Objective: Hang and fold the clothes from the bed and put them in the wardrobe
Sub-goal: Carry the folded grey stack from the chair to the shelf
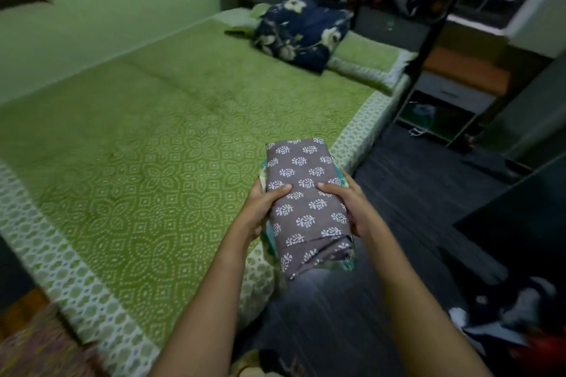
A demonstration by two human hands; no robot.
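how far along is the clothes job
Done: clothes sit folded in a stack; the bed holds just pillows and a floral bundle. In hand: left hand and right hand grip the stack. Left: putting it in the wardrobe, not clearly in view.

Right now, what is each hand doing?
Left hand: grips the folded stack.
Right hand: grips the same folded stack.

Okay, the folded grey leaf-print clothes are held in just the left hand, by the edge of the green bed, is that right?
Not just the left: the head view shows the left hand and the right hand both gripping the folded grey leaf-print clothes, by the edge of the green bed.
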